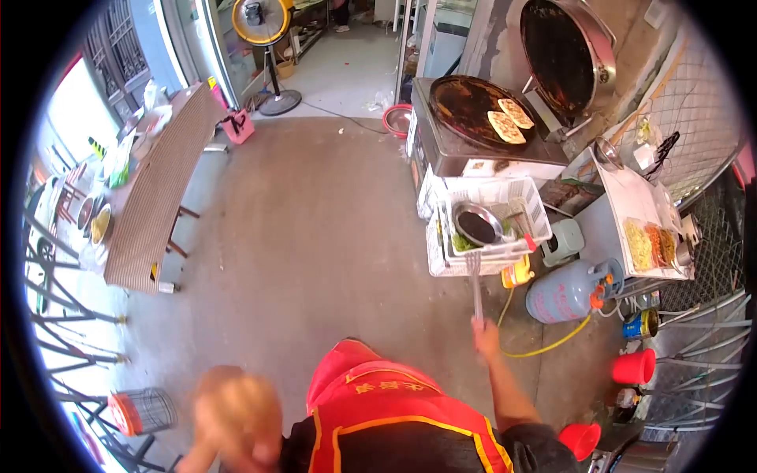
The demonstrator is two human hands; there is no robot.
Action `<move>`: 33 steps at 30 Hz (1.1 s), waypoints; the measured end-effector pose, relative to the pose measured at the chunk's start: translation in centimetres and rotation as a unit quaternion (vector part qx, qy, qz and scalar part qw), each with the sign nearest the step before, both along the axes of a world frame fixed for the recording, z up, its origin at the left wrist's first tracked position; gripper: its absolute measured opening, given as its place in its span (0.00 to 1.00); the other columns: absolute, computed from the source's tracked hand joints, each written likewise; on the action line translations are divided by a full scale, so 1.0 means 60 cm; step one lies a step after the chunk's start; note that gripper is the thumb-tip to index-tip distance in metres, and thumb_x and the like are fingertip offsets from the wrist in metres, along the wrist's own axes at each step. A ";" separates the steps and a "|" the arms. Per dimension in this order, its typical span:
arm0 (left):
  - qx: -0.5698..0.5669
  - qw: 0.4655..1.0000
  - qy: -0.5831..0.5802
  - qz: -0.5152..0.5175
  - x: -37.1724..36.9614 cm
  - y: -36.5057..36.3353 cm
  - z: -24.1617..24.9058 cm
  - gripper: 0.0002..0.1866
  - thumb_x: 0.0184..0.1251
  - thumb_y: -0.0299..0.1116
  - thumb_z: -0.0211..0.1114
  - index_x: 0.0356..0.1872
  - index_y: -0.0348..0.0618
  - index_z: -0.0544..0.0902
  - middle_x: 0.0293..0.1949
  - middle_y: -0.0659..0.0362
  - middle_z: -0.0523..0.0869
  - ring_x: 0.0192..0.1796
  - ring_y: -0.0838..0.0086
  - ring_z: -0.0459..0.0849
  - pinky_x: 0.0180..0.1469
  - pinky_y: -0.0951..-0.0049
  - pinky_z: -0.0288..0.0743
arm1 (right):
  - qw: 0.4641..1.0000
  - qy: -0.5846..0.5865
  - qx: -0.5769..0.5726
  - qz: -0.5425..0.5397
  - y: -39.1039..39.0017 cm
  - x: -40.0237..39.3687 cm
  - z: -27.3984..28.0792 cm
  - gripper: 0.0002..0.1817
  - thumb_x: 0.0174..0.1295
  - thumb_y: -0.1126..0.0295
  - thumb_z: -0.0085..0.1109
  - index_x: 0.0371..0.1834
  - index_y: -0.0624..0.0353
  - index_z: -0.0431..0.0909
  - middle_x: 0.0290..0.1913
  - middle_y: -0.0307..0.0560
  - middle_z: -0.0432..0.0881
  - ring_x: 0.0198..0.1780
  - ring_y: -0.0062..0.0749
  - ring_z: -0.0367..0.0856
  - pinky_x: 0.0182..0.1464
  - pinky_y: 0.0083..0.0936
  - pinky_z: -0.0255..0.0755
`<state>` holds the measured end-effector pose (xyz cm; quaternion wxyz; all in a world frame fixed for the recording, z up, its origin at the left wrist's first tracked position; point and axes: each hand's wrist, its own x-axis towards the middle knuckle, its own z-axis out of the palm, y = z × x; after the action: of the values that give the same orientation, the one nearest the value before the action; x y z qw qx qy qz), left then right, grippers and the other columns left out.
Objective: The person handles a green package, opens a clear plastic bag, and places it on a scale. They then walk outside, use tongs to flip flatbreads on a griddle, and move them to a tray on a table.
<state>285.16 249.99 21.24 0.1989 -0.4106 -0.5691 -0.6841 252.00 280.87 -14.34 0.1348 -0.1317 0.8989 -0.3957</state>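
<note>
My right hand [486, 339] is closed around the handle of a long metal utensil with a slotted head [475, 280]. Its head points away from me and overlaps the front edge of a white plastic basket [512, 251]. Inside the basket sit a metal bowl of dark contents [477, 226] and some greens. My left hand [233, 418] is raised at the lower left, close to the camera and smeared by motion. A tan, rounded blur shows at its fingers, and I cannot tell whether it is held food or only the hand.
Two flatbreads [506, 126] lie on a round griddle [461, 110] with its lid [558, 59] raised. A gas cylinder [564, 292] with a yellow hose [544, 351] stands right. A topping counter [631, 201] is beyond it. A long table [162, 189] runs along the left; a fan [272, 79] stands behind.
</note>
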 end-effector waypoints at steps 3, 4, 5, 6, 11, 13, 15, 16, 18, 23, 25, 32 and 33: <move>0.068 0.892 -0.308 0.323 -0.084 -0.136 -0.151 0.44 0.61 0.69 0.47 0.46 0.27 0.78 0.14 0.62 0.74 0.14 0.83 0.67 0.15 0.82 0.54 | 0.975 -0.146 -0.166 -0.012 -0.221 -0.187 0.089 0.23 0.64 0.50 0.51 0.20 0.56 0.69 0.14 0.37 0.69 0.11 0.22 0.66 0.13 0.23 0.60; 0.080 0.873 -0.344 0.335 -0.122 -0.197 -0.193 0.42 0.62 0.68 0.47 0.48 0.28 0.77 0.15 0.63 0.74 0.14 0.83 0.66 0.15 0.82 0.54 | 0.961 -0.174 -0.212 0.034 -0.280 -0.254 0.105 0.23 0.64 0.49 0.50 0.20 0.56 0.68 0.14 0.37 0.69 0.11 0.22 0.65 0.12 0.23 0.59; 0.092 0.852 -0.383 0.344 -0.156 -0.264 -0.256 0.41 0.63 0.67 0.48 0.49 0.29 0.77 0.15 0.63 0.73 0.14 0.84 0.66 0.15 0.82 0.54 | 0.952 -0.149 -0.267 -0.011 -0.347 -0.303 0.121 0.24 0.64 0.48 0.49 0.21 0.56 0.70 0.14 0.38 0.69 0.11 0.23 0.66 0.12 0.23 0.60; 0.132 0.799 -0.443 0.383 -0.186 -0.323 -0.318 0.38 0.64 0.64 0.49 0.49 0.31 0.77 0.16 0.63 0.73 0.15 0.84 0.66 0.16 0.82 0.55 | 0.934 -0.198 -0.296 -0.033 -0.395 -0.360 0.130 0.23 0.65 0.48 0.47 0.22 0.56 0.70 0.14 0.39 0.69 0.10 0.26 0.67 0.12 0.24 0.61; 0.146 0.508 -0.680 0.507 -0.322 -0.585 -0.563 0.24 0.66 0.50 0.57 0.46 0.37 0.78 0.21 0.61 0.77 0.19 0.82 0.71 0.19 0.81 0.63 | 0.828 -0.340 -0.420 -0.150 -0.597 -0.597 0.201 0.18 0.68 0.54 0.44 0.31 0.59 0.68 0.21 0.46 0.73 0.16 0.29 0.70 0.16 0.25 0.66; 0.101 0.498 -0.724 0.467 -0.397 -0.644 -0.563 0.21 0.66 0.46 0.58 0.44 0.36 0.78 0.23 0.60 0.79 0.21 0.81 0.73 0.21 0.80 0.66 | 0.822 -0.340 -0.421 -0.178 -0.655 -0.670 0.223 0.17 0.69 0.55 0.41 0.33 0.57 0.67 0.22 0.47 0.73 0.18 0.31 0.69 0.16 0.26 0.66; 0.078 0.516 -0.728 0.445 -0.491 -0.703 -0.557 0.20 0.65 0.46 0.58 0.45 0.36 0.78 0.25 0.58 0.81 0.23 0.80 0.75 0.23 0.80 0.68 | 0.787 -0.369 -0.445 -0.215 -0.699 -0.736 0.212 0.16 0.69 0.56 0.40 0.33 0.57 0.67 0.22 0.47 0.72 0.18 0.32 0.69 0.17 0.26 0.66; 0.067 0.525 -0.729 0.433 -0.544 -0.730 -0.551 0.20 0.65 0.45 0.58 0.45 0.36 0.78 0.26 0.58 0.81 0.24 0.80 0.76 0.24 0.79 0.69 | 0.769 -0.382 -0.458 -0.231 -0.716 -0.769 0.205 0.16 0.70 0.56 0.39 0.34 0.56 0.67 0.22 0.47 0.72 0.18 0.32 0.69 0.17 0.26 0.66; 0.015 0.551 -0.720 0.422 -0.644 -0.787 -0.546 0.20 0.65 0.46 0.58 0.45 0.36 0.78 0.28 0.57 0.82 0.25 0.79 0.77 0.25 0.78 0.70 | 0.725 -0.405 -0.491 -0.263 -0.745 -0.825 0.174 0.14 0.69 0.56 0.41 0.34 0.56 0.65 0.21 0.48 0.71 0.18 0.32 0.69 0.17 0.25 0.66; -0.041 0.583 -0.677 0.447 -0.897 -0.875 -0.503 0.20 0.66 0.45 0.56 0.46 0.36 0.78 0.29 0.57 0.83 0.26 0.78 0.78 0.27 0.76 0.71 | 0.756 -0.288 -0.470 -0.354 -0.816 -0.970 0.070 0.18 0.67 0.52 0.46 0.30 0.56 0.66 0.20 0.43 0.71 0.16 0.30 0.68 0.15 0.26 0.63; -0.036 0.571 -0.690 0.444 -0.946 -0.891 -0.501 0.21 0.66 0.45 0.56 0.46 0.36 0.78 0.29 0.57 0.83 0.27 0.78 0.79 0.28 0.76 0.72 | 0.753 -0.219 -0.492 -0.377 -0.830 -1.001 0.050 0.19 0.65 0.51 0.51 0.29 0.56 0.68 0.18 0.40 0.70 0.14 0.26 0.67 0.13 0.25 0.62; -0.100 0.550 -0.748 0.357 -1.112 -0.939 -0.519 0.19 0.66 0.43 0.55 0.47 0.36 0.77 0.30 0.56 0.83 0.29 0.76 0.80 0.29 0.75 0.74 | 0.852 -0.114 -0.395 -0.324 -0.825 -1.042 0.096 0.16 0.67 0.56 0.48 0.27 0.54 0.67 0.14 0.35 0.65 0.09 0.20 0.62 0.10 0.19 0.56; -0.095 0.552 -0.749 0.353 -1.129 -0.948 -0.524 0.19 0.66 0.43 0.55 0.47 0.36 0.77 0.30 0.56 0.83 0.29 0.75 0.81 0.29 0.75 0.74 | 0.854 -0.124 -0.397 -0.313 -0.820 -1.072 0.106 0.16 0.67 0.56 0.48 0.28 0.54 0.68 0.14 0.35 0.66 0.09 0.20 0.62 0.09 0.19 0.56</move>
<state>217.41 193.12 -10.23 -0.1143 0.4676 -0.6730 -0.5616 187.67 231.65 -7.99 0.0505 0.1639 0.6353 -0.7530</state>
